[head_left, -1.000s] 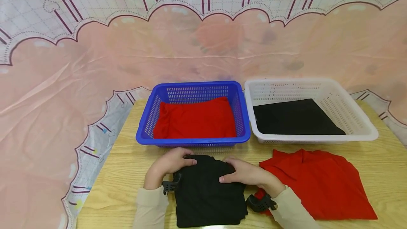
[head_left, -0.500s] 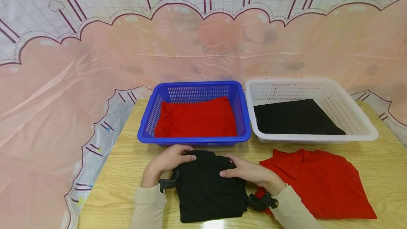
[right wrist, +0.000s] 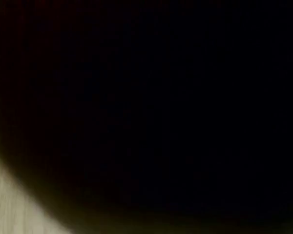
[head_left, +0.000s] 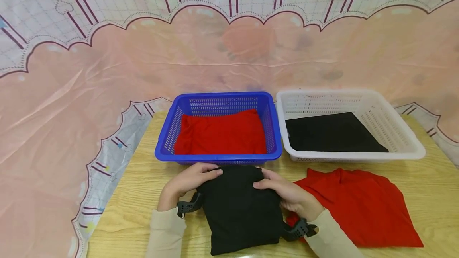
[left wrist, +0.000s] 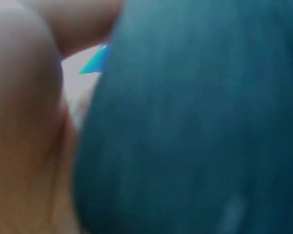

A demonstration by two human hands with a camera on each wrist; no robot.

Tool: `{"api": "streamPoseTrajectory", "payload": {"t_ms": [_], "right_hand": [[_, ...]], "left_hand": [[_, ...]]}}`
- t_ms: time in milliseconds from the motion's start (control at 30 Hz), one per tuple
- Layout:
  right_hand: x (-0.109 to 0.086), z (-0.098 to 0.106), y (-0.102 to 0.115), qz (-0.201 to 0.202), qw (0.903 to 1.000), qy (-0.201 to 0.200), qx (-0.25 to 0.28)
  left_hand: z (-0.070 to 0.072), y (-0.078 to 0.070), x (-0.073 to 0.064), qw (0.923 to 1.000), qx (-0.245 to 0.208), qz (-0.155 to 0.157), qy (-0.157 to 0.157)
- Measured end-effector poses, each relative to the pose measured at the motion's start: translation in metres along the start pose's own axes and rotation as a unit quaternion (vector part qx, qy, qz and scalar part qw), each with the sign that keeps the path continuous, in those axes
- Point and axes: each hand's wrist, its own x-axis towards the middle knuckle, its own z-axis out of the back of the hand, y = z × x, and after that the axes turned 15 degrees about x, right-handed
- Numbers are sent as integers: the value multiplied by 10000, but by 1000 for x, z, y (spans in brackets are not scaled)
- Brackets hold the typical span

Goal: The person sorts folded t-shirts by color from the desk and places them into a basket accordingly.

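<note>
A folded black garment (head_left: 244,210) hangs between the two hands in the head view, its upper edge near the blue basket. My left hand (head_left: 191,180) pinches its upper left corner, thumb on top and fingers behind. At the upper right corner my right hand (head_left: 287,192) grips it the same way, fingertips hidden behind the fabric. In the left wrist view the cloth (left wrist: 185,122) fills most of the picture, beside part of the hand (left wrist: 24,122). Dark, blurred fabric (right wrist: 161,97) covers nearly all of the right wrist view.
Behind the hands stands a blue basket (head_left: 218,157) with red cloth (head_left: 222,134) inside. Right of it, a white basket (head_left: 358,155) holds a black folded cloth (head_left: 333,132). A red garment (head_left: 362,206) lies on the wooden table (head_left: 125,210), close by the right forearm.
Both hands have tightened on the black garment's upper corners and lifted that edge. The garment has shifted slightly right and its top edge has moved toward the blue basket.
</note>
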Motion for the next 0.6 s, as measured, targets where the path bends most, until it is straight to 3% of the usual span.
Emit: {"api": "streamPoseTrajectory", "payload": {"t_ms": [133, 300, 367, 467, 600], "right_hand": [[-6, -5, 6, 285, 9986, 389, 228], [-15, -8, 12, 580, 9969, 403, 331], [-17, -8, 14, 758, 9951, 424, 461], [-23, -11, 18, 920, 9936, 250, 602], [-28, -18, 24, 952, 9903, -285, 971]], "left_hand": [[2, -2, -3, 9985, -526, -16, 144], [6, -6, -11, 9889, -1410, -48, 461], [8, -9, -14, 9833, -1707, -362, 511], [10, -14, -17, 9719, -2083, -1040, 349], [10, -17, -17, 9466, -2656, -1829, 22]]}}
